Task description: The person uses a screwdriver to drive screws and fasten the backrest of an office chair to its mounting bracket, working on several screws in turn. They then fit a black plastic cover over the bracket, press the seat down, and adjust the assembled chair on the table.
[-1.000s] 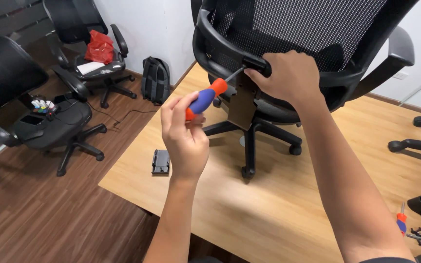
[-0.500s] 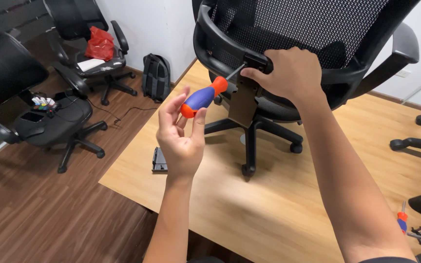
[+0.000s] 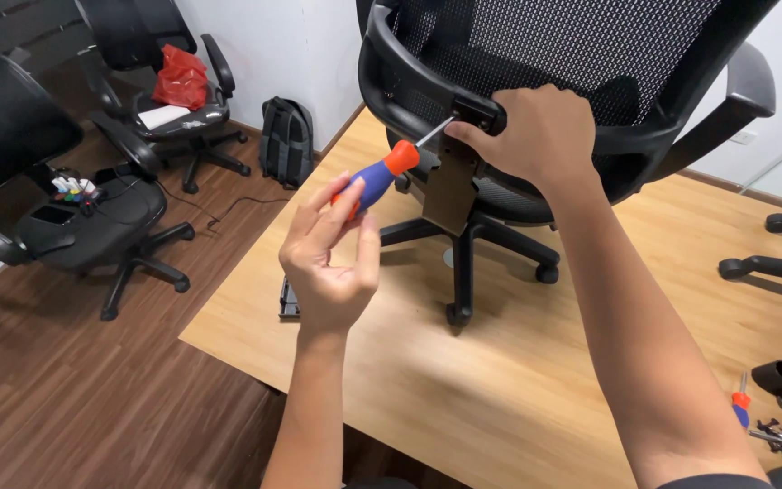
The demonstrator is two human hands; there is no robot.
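Left hand (image 3: pixel 332 263) pinches blue-and-orange screwdriver (image 3: pixel 380 177) handle in fingertips, shaft angled up to bracket (image 3: pixel 472 110) on mesh chair back (image 3: pixel 572 63). Right hand (image 3: pixel 531 136) curled closed over bracket, fingers beside the tip. Risk: light fingertip grip lets tip cam out and jab the right fingers, or drop the screw

Red crumpled bag (image 3: pixel 180 80) and flat white packet (image 3: pixel 163 116) on far chair seat (image 3: pixel 199 116).

glossy plastic screwdriver handle (image 3: pixel 375 182), bare metal shaft, black mesh chair back (image 3: pixel 581 45), matt wood-grain board (image 3: pixel 536 362)
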